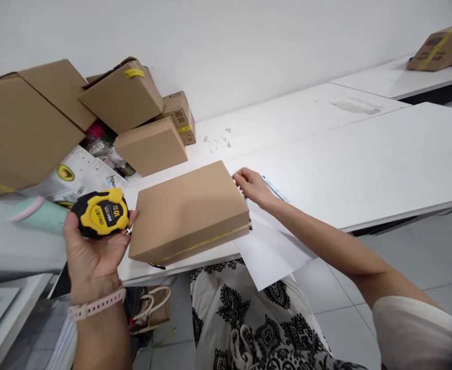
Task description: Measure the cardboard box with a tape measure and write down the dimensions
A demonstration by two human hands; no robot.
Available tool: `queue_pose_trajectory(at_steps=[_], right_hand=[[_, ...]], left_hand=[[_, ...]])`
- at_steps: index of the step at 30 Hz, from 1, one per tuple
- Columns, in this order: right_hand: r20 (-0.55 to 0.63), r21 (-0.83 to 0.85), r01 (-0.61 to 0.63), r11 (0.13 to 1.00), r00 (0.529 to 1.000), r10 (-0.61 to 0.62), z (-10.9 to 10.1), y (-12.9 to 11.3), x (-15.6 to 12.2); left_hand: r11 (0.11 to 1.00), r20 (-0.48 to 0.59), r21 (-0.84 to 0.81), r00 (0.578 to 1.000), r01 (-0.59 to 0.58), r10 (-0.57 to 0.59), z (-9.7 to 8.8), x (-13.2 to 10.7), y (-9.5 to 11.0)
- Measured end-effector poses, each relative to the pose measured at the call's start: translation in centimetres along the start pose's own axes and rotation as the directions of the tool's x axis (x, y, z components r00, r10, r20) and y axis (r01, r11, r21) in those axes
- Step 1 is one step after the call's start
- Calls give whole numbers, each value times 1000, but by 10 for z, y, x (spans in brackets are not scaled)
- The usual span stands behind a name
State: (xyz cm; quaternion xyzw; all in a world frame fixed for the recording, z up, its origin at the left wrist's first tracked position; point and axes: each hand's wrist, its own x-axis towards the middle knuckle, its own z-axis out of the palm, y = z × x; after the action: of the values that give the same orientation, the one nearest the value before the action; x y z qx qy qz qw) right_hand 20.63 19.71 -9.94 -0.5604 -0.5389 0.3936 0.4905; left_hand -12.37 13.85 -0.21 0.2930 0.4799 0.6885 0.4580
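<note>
A yellow-and-black tape measure (103,213) rests in my left hand (95,252), its fingers curled around the case. It is held up beside the left end of a closed cardboard box (189,205), which lies on the white table with yellow tape along its front side. My right hand (251,185) is at the box's right end, fingers bent in a pinch by the upper edge. Whatever those fingertips hold, if anything, is hidden. White paper (274,246) lies under my right forearm and hangs over the table's front edge, partly covering my lap.
Several cardboard boxes (121,97) are stacked at the back left, near an avocado-printed package (70,174) and a mint-green bottle (43,218). Another taped box (439,49) sits far right. Below the table's front edge is a tan bag (158,308).
</note>
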Motion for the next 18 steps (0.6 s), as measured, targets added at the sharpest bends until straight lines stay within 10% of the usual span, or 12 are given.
queue_pose_trajectory(at_steps=[5, 9, 14, 18], right_hand=[[342, -398, 329, 856, 919, -194, -28, 63, -22], [345, -620, 416, 666, 906, -245, -53, 77, -28], [59, -662, 290, 692, 940, -337, -62, 36, -17], [24, -319, 421, 849, 899, -437, -39, -33, -17]], left_hand=[[999, -34, 29, 999, -36, 37, -3, -3, -5], [980, 68, 130, 987, -151, 144, -5, -5, -10], [923, 257, 244, 938, -298, 234, -5, -10, -9], [937, 359, 271, 927, -219, 112, -1, -12, -4]])
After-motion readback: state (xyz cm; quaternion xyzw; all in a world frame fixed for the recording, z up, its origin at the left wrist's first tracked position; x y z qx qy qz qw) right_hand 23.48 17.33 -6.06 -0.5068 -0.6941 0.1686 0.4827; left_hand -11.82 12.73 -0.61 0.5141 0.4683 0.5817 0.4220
